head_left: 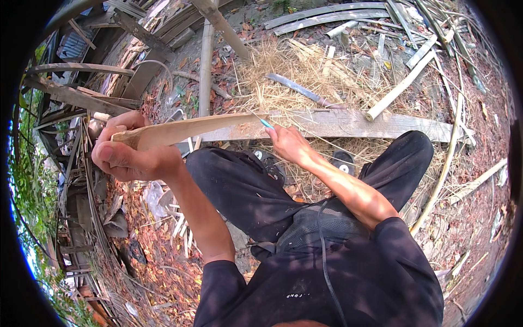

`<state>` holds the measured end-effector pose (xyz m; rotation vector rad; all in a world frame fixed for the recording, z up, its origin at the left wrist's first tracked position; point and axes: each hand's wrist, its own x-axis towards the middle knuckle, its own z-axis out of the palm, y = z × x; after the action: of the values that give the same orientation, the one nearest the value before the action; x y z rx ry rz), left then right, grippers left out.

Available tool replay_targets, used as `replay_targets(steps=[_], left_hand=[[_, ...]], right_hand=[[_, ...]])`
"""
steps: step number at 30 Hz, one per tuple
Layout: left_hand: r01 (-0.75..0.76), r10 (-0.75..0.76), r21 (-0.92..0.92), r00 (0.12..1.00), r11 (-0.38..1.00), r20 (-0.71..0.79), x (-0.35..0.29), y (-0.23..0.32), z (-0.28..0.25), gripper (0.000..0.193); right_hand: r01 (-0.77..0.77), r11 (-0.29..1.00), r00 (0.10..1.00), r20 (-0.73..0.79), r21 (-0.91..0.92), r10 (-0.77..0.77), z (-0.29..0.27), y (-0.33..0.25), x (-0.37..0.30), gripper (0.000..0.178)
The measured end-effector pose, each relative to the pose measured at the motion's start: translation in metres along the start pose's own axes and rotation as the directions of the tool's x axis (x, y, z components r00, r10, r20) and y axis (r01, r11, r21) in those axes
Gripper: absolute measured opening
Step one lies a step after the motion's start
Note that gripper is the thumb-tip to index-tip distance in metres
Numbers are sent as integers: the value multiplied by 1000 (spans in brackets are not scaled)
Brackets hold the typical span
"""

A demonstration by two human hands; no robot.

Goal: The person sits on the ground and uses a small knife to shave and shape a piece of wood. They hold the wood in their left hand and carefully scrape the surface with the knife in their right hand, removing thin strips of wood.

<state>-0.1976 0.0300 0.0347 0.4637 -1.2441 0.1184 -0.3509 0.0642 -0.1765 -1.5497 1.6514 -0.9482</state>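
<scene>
A long, pale strip of split bamboo or wood (180, 129) lies crosswise in front of me. My left hand (136, 147) is wrapped round its thick left end, holding it raised. My right hand (291, 143) pinches a slim teal pen-like tool (267, 123) whose thin tip meets the strip near its right end. Its exact kind is too small to tell. Beneath the strip's far end is a grey wooden plank (327, 124), laid across in front of my knees. Just beyond the plank rests a machete (297, 89) with a dark blade and brown handle.
Straw-like shavings (261, 71) heap up behind the plank. A bamboo pole (403, 90) rests on the plank's right part. Upright poles (206, 71) and stacked timber (81, 98) stand at the left. Curved slats (327, 16) lie at the back. A clear plastic bag (157, 199) is by my left forearm.
</scene>
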Motion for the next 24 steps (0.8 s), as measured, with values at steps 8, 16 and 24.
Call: replay_targets(steps=[8, 16, 24], left_hand=[[37, -35, 28, 998, 999, -51, 0, 4, 8, 40], [45, -46, -20, 997, 999, -57, 1, 3, 12, 39], [47, -46, 29, 998, 998, -47, -1, 6, 17, 42]], right_hand=[[-67, 997, 998, 7, 24, 67, 15, 22, 3, 42], [-77, 996, 997, -19, -41, 76, 35, 42, 13, 43], [-44, 998, 999, -5, 40, 44, 44, 56, 24, 44]])
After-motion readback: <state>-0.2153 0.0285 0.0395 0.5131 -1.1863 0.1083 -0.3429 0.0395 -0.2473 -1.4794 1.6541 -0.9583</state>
